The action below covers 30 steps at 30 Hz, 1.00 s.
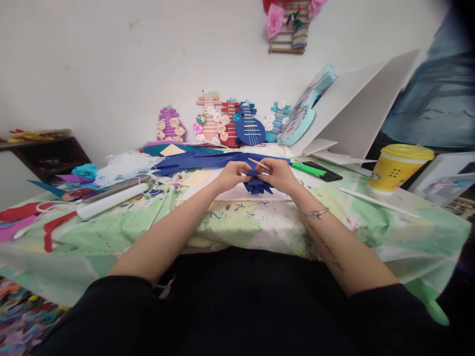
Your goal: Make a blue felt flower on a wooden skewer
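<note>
Over the middle of the table, my left hand (234, 175) pinches the upper left part of a dark blue paper flower (257, 186) with layered, pointed petals. My right hand (279, 174) grips a thin wooden stick (256, 162) whose free end slants up to the left, and its fingers also touch the flower's right side. The fingers of both hands partly cover the flower's top. Beneath them lies a white sheet or board (237, 193). Long strips of dark blue paper (208, 162) stretch behind my hands.
Small decorated model instruments (251, 129) lean against the wall. A yellow lidded cup (401, 168), a green marker (308, 169) and a black phone-like slab (324, 171) are to the right. White stringy material (128, 165) and a white roll (113, 200) lie left on the patterned tablecloth (237, 232).
</note>
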Motion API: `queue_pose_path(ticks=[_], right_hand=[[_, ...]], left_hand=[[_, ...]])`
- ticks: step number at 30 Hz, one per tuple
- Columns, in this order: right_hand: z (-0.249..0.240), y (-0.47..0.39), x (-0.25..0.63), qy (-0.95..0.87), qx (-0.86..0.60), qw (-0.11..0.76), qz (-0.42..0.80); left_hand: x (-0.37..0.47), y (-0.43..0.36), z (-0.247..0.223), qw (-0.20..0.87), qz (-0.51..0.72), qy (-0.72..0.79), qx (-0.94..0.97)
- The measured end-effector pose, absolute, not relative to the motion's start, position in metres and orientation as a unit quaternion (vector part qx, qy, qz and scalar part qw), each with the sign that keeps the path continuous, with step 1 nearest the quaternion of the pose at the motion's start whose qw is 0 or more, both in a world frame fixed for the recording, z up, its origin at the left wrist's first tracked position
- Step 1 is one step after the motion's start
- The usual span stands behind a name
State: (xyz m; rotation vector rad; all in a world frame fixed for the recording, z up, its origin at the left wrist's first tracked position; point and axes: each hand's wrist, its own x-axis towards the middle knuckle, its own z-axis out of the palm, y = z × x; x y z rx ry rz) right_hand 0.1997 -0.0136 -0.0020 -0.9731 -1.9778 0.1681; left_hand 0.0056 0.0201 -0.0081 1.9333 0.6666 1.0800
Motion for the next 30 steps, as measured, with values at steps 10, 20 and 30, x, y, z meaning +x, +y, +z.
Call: queue_pose_path(ticks=[10, 20, 30], right_hand=[[-0.004, -0.012, 0.199, -0.807, -0.392, 0.436, 0.067], [-0.004, -0.013, 0.193, -0.785, -0.454, 0.42, 0.04], [-0.003, -0.014, 0.193, -0.785, -0.468, 0.407, 0.012]], left_hand=[[0.006, 0.03, -0.015, 0.423, 0.414, 0.219, 0.775], [0.009, 0.02, -0.009, 0.238, 0.446, 0.359, 0.785], [0.009, 0.025, -0.012, 0.422, 0.443, 0.283, 0.739]])
